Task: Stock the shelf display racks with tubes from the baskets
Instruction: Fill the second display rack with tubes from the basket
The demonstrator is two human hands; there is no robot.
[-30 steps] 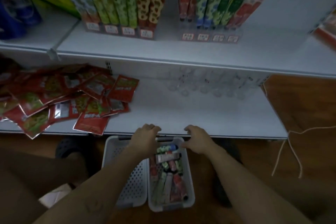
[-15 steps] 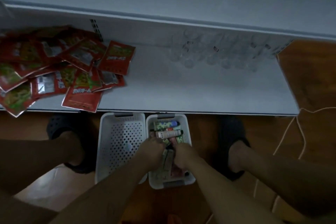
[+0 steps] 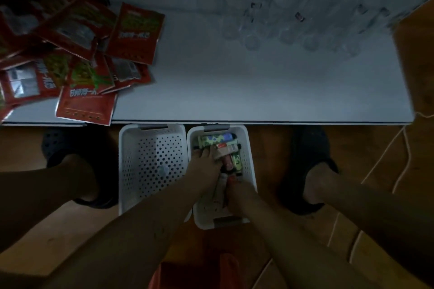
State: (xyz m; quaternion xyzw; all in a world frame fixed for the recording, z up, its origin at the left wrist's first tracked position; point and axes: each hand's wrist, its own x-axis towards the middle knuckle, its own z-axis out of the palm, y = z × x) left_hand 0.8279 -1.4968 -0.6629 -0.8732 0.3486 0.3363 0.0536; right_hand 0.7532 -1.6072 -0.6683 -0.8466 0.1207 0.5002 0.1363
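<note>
Two white perforated baskets stand on the floor below the shelf edge. The left basket [image 3: 150, 162] holds no tubes. The right basket [image 3: 249, 148] holds several patterned tubes [image 3: 216, 139]. Both my hands are down inside the right basket. My left hand [image 3: 205, 166] grips a bunch of tubes near the basket's middle. My right hand [image 3: 239, 195] curls around a pale tube [image 3: 219, 189] at the near end. A clear empty display rack [image 3: 293, 19] stands at the back right of the white shelf [image 3: 234, 91].
Red snack packets [image 3: 82, 58] lie heaped on the shelf's left part. My feet in dark shoes [image 3: 305, 159] stand either side of the baskets on the wooden floor. A pale cord [image 3: 399, 148] trails on the floor at the right.
Both hands went from the shelf's front edge down into the right basket and closed on tubes. My view tilted downward, so the upper stocked shelf left the frame.
</note>
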